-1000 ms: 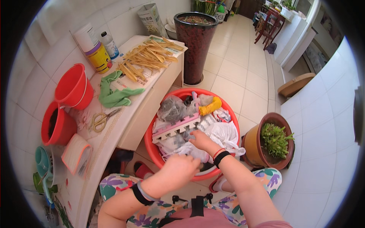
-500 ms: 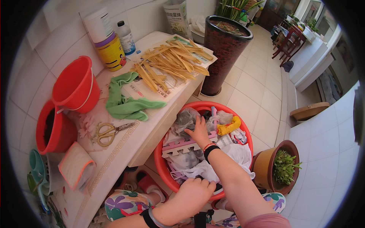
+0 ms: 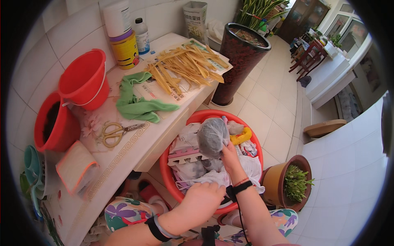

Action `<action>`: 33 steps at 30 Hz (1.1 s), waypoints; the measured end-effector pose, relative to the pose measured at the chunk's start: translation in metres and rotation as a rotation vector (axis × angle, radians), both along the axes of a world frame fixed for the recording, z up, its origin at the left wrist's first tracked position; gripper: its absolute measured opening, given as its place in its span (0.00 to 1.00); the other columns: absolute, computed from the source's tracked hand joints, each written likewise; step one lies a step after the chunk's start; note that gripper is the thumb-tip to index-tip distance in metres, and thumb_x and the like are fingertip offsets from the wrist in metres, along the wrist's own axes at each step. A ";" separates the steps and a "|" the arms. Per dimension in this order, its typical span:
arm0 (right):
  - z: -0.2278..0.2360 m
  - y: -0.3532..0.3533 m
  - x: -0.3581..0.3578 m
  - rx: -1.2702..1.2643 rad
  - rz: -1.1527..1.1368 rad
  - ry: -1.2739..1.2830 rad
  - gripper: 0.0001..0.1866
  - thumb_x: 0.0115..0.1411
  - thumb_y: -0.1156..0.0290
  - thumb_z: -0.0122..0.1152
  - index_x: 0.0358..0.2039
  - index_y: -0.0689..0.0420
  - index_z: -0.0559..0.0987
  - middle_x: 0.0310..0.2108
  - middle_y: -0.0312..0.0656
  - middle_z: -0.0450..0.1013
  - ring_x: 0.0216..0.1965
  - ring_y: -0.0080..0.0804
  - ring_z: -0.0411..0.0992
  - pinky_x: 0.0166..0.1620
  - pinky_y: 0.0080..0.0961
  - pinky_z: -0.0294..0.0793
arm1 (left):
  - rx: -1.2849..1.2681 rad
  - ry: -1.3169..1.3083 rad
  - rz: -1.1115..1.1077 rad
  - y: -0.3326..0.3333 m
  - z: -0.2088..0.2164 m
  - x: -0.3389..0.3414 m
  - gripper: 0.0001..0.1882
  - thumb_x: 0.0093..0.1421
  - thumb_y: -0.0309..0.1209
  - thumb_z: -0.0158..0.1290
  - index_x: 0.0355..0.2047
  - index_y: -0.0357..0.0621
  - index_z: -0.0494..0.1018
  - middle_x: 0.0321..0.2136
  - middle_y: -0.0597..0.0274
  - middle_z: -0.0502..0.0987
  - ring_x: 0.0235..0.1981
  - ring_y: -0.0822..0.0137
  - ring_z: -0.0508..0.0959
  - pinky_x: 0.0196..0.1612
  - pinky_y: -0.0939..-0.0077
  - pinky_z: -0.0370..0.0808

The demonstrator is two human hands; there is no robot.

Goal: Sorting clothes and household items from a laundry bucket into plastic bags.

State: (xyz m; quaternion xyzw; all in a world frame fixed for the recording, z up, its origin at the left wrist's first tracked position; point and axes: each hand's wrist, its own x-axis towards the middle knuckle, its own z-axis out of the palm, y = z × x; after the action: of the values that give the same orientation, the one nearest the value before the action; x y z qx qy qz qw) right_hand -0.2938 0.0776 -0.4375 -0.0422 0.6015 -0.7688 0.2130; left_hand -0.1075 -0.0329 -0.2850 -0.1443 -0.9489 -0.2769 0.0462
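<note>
A red basin (image 3: pixel 166 174) on the floor in front of me is full of crumpled plastic bags and scraps. My right hand (image 3: pixel 230 159), with a black band at the wrist, grips the lower end of a grey plastic bag (image 3: pixel 212 137) and holds it up above the pile. My left hand (image 3: pixel 202 197) lies at the basin's near rim, its fingers curled down into a white plastic bag (image 3: pixel 213 177). A pink and white toothed foam piece (image 3: pixel 185 156) lies left of the grey bag. A yellow object (image 3: pixel 243 135) lies to its right.
A white counter (image 3: pixel 123 158) on my left carries two red buckets (image 3: pixel 84 78), yellow-handled scissors (image 3: pixel 116 132), a green cloth (image 3: pixel 138 105), dried yellow strips (image 3: pixel 185 65) on paper and a yellow can (image 3: pixel 125 50). A tall dark planter (image 3: pixel 239 63) stands beyond the basin. A terracotta plant pot (image 3: pixel 287 185) stands to the right.
My right hand has closed on the grey bag and lifted it out of the pile. My left hand has moved forward onto the white bag at the rim.
</note>
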 end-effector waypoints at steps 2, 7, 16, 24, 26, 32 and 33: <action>0.025 0.021 0.016 -0.177 0.049 -0.166 0.20 0.63 0.71 0.53 0.55 0.57 0.68 0.50 0.37 0.71 0.50 0.27 0.70 0.52 0.26 0.69 | 0.065 0.018 0.058 0.000 0.007 -0.004 0.11 0.54 0.34 0.55 0.36 0.43 0.71 0.26 0.59 0.73 0.27 0.58 0.76 0.32 0.65 0.72; 0.062 0.062 0.049 -0.312 0.031 -0.280 0.21 0.64 0.68 0.52 0.57 0.56 0.66 0.53 0.36 0.70 0.52 0.30 0.69 0.55 0.30 0.68 | 0.613 -0.175 0.352 0.002 0.013 -0.005 0.08 0.56 0.29 0.52 0.34 0.39 0.70 0.26 0.56 0.75 0.27 0.59 0.76 0.31 0.69 0.72; 0.092 0.076 0.102 -0.402 -0.019 -0.278 0.20 0.64 0.69 0.51 0.56 0.56 0.67 0.53 0.37 0.69 0.53 0.32 0.68 0.56 0.34 0.67 | 1.231 -0.278 0.292 0.003 -0.014 -0.007 0.06 0.63 0.28 0.48 0.38 0.39 0.67 0.30 0.66 0.73 0.30 0.77 0.72 0.35 0.82 0.71; 0.128 0.086 0.123 0.550 -0.174 1.037 0.12 0.53 0.85 0.56 0.37 0.59 0.73 0.50 0.42 0.71 0.54 0.43 0.67 0.55 0.36 0.65 | 1.405 -0.495 0.391 -0.002 0.006 0.001 0.26 0.66 0.48 0.43 0.57 0.45 0.60 0.40 0.62 0.72 0.39 0.73 0.74 0.39 0.73 0.73; 0.142 0.084 0.128 0.768 -0.005 1.327 0.12 0.50 0.84 0.56 0.35 0.58 0.73 0.48 0.48 0.70 0.55 0.51 0.65 0.56 0.37 0.65 | 1.507 -0.556 0.328 -0.002 0.000 0.003 0.29 0.65 0.49 0.44 0.60 0.47 0.56 0.44 0.60 0.70 0.43 0.71 0.73 0.42 0.70 0.74; 0.134 0.077 0.145 0.534 0.131 0.957 0.32 0.43 0.76 0.70 0.50 0.56 0.66 0.60 0.52 0.57 0.63 0.50 0.54 0.61 0.37 0.59 | 1.560 -0.567 0.440 -0.010 -0.017 0.008 0.23 0.58 0.32 0.54 0.52 0.43 0.62 0.42 0.61 0.72 0.41 0.71 0.73 0.43 0.74 0.73; 0.130 0.076 0.147 0.519 0.143 0.959 0.32 0.43 0.76 0.70 0.50 0.56 0.66 0.60 0.52 0.57 0.63 0.50 0.54 0.61 0.37 0.59 | 1.558 -0.554 0.457 -0.012 -0.022 0.008 0.23 0.58 0.32 0.54 0.52 0.43 0.62 0.42 0.61 0.72 0.41 0.71 0.73 0.43 0.74 0.73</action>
State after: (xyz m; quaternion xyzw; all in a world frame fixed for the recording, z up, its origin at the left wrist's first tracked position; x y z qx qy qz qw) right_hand -0.1466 0.1536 -0.3075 -0.3747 0.7967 -0.4734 -0.0297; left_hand -0.0993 -0.0451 -0.3067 0.1961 -0.4706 -0.8590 -0.0469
